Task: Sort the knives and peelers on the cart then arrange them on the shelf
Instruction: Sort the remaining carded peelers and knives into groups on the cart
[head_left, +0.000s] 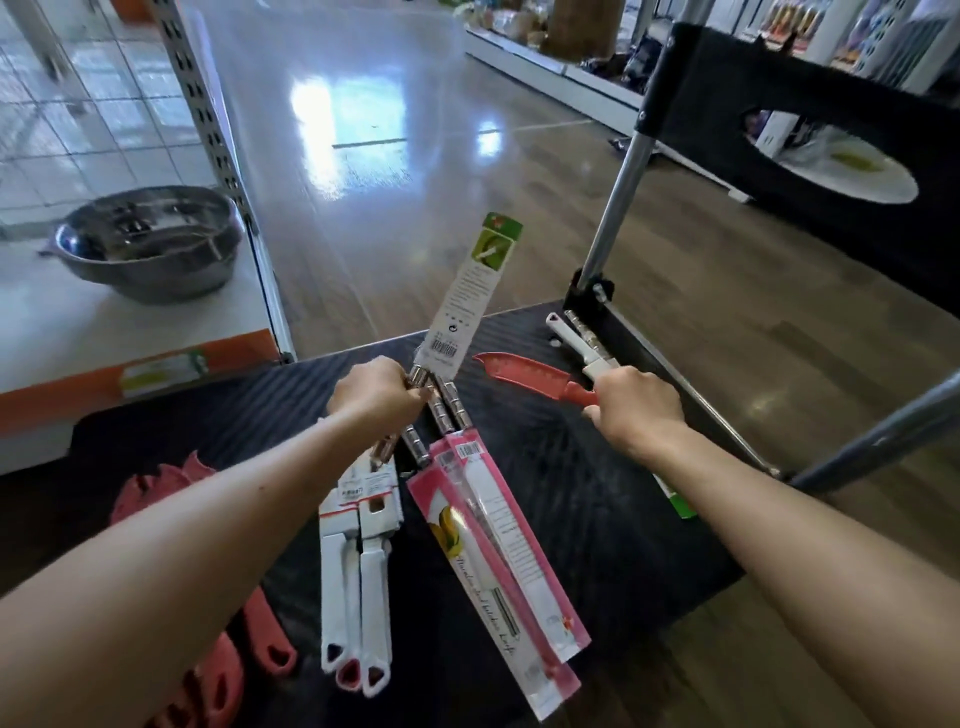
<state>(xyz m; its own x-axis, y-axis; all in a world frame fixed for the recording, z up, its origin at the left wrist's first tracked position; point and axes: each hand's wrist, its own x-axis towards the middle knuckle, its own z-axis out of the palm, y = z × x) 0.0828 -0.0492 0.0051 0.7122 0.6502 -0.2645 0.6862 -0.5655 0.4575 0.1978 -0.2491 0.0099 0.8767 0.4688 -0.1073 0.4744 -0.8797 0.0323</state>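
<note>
My left hand (376, 395) is shut on a steel-handled knife in a green-topped card sleeve (470, 291) that points up and away over the black cart (597, 519). My right hand (636, 408) grips the handle of a red knife (524, 371), blade pointing left just above the cart. Two pink-packaged steel-handled knives (493, 561) lie in the cart's middle. White-handled peelers (356, 587) lie to their left. Red knives (156, 488) sit at the left under my forearm. A white-handled knife (576, 345) rests by the far right corner.
A white shelf (62, 322) with an orange edge stands to the left, holding a steel bowl (150, 241). The cart's handle post (618, 197) rises at the far right. A green package (678, 499) hangs at the cart's right edge. Wood floor lies beyond.
</note>
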